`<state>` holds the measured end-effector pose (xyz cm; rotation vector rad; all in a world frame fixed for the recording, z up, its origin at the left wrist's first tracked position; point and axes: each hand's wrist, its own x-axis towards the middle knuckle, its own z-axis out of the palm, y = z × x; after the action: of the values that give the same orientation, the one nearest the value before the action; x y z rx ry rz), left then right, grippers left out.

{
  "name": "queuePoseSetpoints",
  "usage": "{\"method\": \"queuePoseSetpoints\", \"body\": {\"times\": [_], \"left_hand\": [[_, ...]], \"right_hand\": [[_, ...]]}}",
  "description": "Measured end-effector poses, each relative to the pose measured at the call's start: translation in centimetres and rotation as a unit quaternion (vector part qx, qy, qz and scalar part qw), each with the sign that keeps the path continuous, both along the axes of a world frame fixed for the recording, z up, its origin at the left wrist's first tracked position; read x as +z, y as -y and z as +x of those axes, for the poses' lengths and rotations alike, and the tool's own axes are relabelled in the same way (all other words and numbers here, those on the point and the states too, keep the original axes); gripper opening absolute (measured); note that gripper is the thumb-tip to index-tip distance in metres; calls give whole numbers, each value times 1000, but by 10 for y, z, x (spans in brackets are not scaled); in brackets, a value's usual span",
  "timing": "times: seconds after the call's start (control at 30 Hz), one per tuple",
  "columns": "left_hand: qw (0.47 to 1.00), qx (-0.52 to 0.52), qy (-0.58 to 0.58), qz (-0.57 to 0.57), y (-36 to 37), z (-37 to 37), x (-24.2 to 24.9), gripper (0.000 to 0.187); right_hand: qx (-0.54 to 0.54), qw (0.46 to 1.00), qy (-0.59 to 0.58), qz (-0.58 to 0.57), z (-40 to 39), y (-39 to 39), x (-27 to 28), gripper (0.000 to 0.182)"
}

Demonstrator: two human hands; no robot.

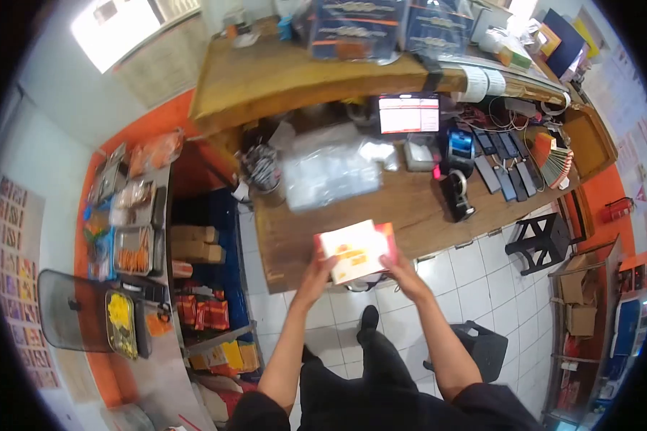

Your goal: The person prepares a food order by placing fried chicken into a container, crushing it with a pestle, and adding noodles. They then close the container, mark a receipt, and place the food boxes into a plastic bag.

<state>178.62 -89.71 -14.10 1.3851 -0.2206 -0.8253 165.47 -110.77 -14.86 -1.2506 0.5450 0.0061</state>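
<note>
In front of my body, both hands hold a white and red printed box (354,251) with orange print on its face, over the near edge of the wooden desk (295,244). My left hand (315,279) grips its left side, thumb on the face. On the right side, my right hand (407,279) has its fingers closed round the lower red edge. Beyond the box lies a pile of clear plastic bags (331,176) on the desk.
A tape dispenser (456,195), several phones (507,161) and a lit screen (408,115) occupy the desk's right half. Trays of food (133,250) line the left counter (172,359). Black stools (474,348) stand on the tiled floor at right.
</note>
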Motion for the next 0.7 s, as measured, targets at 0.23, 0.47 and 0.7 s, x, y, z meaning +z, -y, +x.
{"method": "queuePoseSetpoints", "body": {"times": [0.23,0.47,0.7], "left_hand": [[981,-157,30,112,199,55,-49,77],[947,-181,105,246,194,160,-55,65],[771,-9,560,303,202,271,-131,28]], "right_hand": [[-81,994,-77,0,8,174,-33,86],[-103,992,-68,-3,20,195,-38,76],[-251,965,-73,-15,-47,156,-66,66]]}}
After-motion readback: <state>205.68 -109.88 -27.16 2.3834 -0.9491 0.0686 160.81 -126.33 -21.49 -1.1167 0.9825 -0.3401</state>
